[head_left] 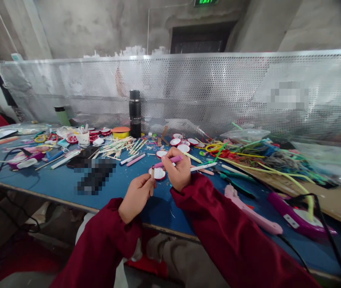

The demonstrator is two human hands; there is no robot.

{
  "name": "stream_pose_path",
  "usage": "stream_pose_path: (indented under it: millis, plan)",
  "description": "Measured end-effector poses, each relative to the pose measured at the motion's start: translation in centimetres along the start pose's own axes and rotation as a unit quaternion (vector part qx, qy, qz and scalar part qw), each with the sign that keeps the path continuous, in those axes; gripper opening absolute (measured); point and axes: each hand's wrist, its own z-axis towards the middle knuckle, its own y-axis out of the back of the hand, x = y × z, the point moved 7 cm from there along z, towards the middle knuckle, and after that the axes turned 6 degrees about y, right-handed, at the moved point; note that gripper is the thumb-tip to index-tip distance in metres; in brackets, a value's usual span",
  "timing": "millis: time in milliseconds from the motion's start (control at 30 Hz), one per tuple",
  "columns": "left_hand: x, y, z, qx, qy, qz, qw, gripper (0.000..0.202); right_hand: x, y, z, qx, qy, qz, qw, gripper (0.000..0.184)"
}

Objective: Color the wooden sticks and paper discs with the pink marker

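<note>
My left hand [137, 197] pinches a small flat wooden stick [152, 174] upright between thumb and fingers. My right hand [177, 169] is closed around a purple marker pen [175, 159]. The pen's dark tip end meets or nearly meets the top of the stick; I cannot tell if they touch. Just behind the stick, on the blue table [122, 180], lies a round red-rimmed white lid [159, 173]. A white pen [203, 167] lies close to the right of my right hand. A pink pen [136, 159] rests beyond my left hand.
A black bottle [135, 116] stands at the back near a perforated metal screen [218, 92]. A pink glue gun [251, 212] and purple power strip [301, 218] lie at right. Coloured wires [281, 160] heap behind them. A phone [83, 157] lies left. A person [1, 82] is far left.
</note>
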Motion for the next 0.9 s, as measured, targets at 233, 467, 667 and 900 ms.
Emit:
stream_pose_path:
  millis: [233, 467, 667, 900]
  plan:
    - [-0.33, 0.05, -0.13, -0.008, -0.009, -0.007, 1.0, 0.036, -0.11, 0.14, 0.19, 0.001, -0.005, -0.003, 1.0, 0.025]
    - [-0.41, 0.03, -0.26, -0.008, -0.003, -0.003, 1.0, 0.037, -0.21, 0.08, 0.07, 0.0, -0.005, 0.0, 1.0, 0.026]
    - [-0.33, -0.04, -0.23, -0.002, -0.007, 0.008, 1.0, 0.036, -0.13, 0.01, 0.1, 0.005, 0.009, -0.005, 1.0, 0.026]
    - [-0.3, -0.05, -0.23, -0.002, -0.013, 0.017, 1.0, 0.036, -0.14, -0.29, -0.04, 0.012, 0.01, -0.006, 1.0, 0.027]
